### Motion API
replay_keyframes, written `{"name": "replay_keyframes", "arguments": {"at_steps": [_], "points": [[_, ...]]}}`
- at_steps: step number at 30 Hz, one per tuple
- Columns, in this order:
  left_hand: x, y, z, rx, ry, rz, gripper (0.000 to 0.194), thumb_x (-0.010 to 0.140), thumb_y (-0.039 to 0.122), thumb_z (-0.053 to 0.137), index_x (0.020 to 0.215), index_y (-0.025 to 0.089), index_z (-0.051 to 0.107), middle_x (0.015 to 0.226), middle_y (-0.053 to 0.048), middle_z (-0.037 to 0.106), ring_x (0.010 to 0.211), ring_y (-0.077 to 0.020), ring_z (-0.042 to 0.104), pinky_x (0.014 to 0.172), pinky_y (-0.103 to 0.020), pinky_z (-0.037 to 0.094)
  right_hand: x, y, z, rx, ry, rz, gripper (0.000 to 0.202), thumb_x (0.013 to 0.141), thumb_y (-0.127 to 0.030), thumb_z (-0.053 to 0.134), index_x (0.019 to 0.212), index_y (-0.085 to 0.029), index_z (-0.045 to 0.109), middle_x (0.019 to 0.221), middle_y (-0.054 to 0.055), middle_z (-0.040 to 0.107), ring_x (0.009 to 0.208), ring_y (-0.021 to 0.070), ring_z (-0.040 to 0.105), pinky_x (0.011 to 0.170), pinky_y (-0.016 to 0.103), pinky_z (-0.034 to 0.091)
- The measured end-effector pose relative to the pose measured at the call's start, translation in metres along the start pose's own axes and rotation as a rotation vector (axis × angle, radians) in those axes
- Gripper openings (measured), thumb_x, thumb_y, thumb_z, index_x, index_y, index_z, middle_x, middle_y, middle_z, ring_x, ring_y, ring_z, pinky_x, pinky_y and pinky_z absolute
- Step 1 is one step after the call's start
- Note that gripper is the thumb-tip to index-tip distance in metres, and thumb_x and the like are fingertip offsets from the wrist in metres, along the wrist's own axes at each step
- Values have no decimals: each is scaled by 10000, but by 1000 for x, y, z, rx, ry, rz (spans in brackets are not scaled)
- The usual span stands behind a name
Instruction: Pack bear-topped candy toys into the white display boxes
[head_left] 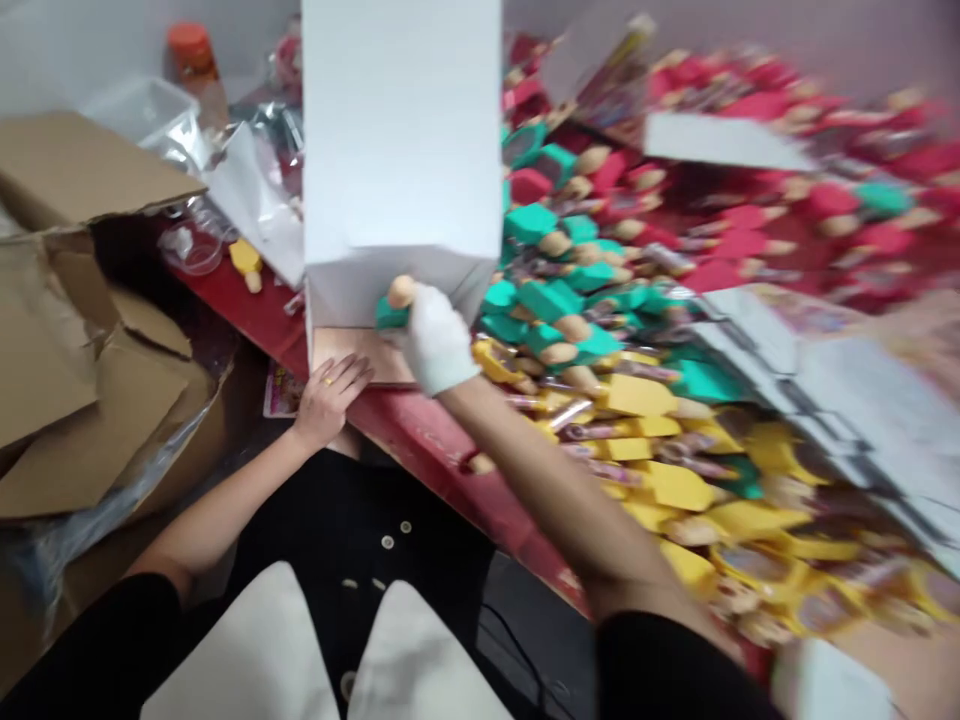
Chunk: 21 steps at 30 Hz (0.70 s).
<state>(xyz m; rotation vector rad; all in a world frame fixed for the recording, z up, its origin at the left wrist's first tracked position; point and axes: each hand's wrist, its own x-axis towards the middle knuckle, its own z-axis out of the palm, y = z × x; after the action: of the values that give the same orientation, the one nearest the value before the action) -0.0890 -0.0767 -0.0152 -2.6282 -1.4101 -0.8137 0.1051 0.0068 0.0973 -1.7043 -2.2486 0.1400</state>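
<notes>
A white cardboard box [401,130] stands with its tall lid raised and its front facing me. My right hand [439,335], in a white glove, is closed around a green piece with a rounded wood-coloured end [394,305], inside the box opening. Its exact kind is blurred. My bare left hand [330,400] lies at the box's front left corner, fingers stretched over the light brown bottom panel [386,375]; the thumb is hidden. A ring shows on one finger.
Right of the box lie heaps of similar green [551,300], yellow [679,485] and red pieces [757,105] on a red table [442,450]. White cartons [757,330] lie among them. An open brown cardboard box [56,330] and clear plastic packaging [262,170] are at left.
</notes>
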Motion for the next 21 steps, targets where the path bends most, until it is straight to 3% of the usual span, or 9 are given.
{"name": "replay_keyframes", "arguments": {"at_steps": [2, 5, 9, 11, 14, 15, 17, 19, 21], "points": [[2, -2, 1, 17, 10, 1, 524, 1022, 71, 306, 1463, 199, 558, 1473, -90, 618, 1442, -233, 531, 1184, -473, 433, -10, 17, 5, -5, 182, 48, 493, 950, -286, 535, 1411, -111, 526, 1332, 218, 575, 1263, 322, 534, 1054, 449, 475], [3, -5, 2, 27, 17, 18, 554, 1002, 48, 308, 1477, 211, 543, 1488, -83, 604, 1440, -236, 534, 1175, -479, 435, -17, 77, -2, -97, 340, 285, 529, 935, -329, 529, 1418, -114, 534, 1387, 234, 529, 1322, 369, 470, 1101, 541, 401], [5, -6, 1, 20, 35, 15, 548, 991, 61, 335, 1470, 217, 551, 1472, -83, 620, 1432, -231, 541, 1173, -483, 434, -12, 161, -25, -82, 52, 419, 535, 832, -364, 591, 1302, -113, 641, 1223, 219, 655, 1153, 371, 589, 991, 497, 463], [7, -5, 1, 18, 19, 19, 536, 992, 67, 349, 1468, 208, 550, 1477, -85, 615, 1436, -233, 536, 1177, -485, 431, -18, 176, -48, 4, 87, 451, 493, 829, -342, 560, 1254, -124, 680, 1146, 195, 707, 1049, 312, 642, 932, 420, 494], [9, -4, 2, -2, -21, 13, 511, 999, 91, 379, 1471, 198, 543, 1489, -93, 603, 1455, -239, 514, 1196, -498, 411, -53, 166, -98, 53, 293, 475, 454, 785, -369, 591, 1162, -162, 739, 933, 135, 744, 822, 252, 664, 773, 374, 508], [9, -3, 2, -17, -32, 5, 507, 1001, 97, 381, 1470, 197, 545, 1492, -96, 601, 1462, -239, 506, 1203, -503, 404, -69, 158, -114, 51, 303, 443, 411, 786, -389, 593, 1114, -208, 762, 830, 98, 727, 716, 231, 643, 691, 366, 490], [9, -1, 3, -48, -49, -16, 505, 1004, 94, 363, 1460, 193, 555, 1494, -102, 598, 1472, -233, 494, 1212, -510, 394, -97, 139, -137, 122, 165, 276, 436, 816, -475, 619, 1200, -309, 739, 758, 42, 712, 601, 198, 611, 584, 349, 451], [8, 1, 5, -61, -47, -39, 504, 1008, 84, 341, 1445, 187, 569, 1488, -104, 603, 1469, -229, 497, 1213, -515, 394, -108, 114, -138, 180, 121, 87, 426, 858, -517, 622, 1236, -345, 719, 876, 39, 751, 688, 206, 668, 637, 359, 507], [8, 2, 7, -55, -39, -51, 496, 1015, 85, 336, 1437, 187, 576, 1480, -102, 611, 1463, -230, 503, 1209, -520, 402, -101, 87, -122, 130, 40, -66, 396, 927, -461, 558, 1258, -305, 709, 1088, 62, 758, 891, 230, 715, 755, 366, 549]]}}
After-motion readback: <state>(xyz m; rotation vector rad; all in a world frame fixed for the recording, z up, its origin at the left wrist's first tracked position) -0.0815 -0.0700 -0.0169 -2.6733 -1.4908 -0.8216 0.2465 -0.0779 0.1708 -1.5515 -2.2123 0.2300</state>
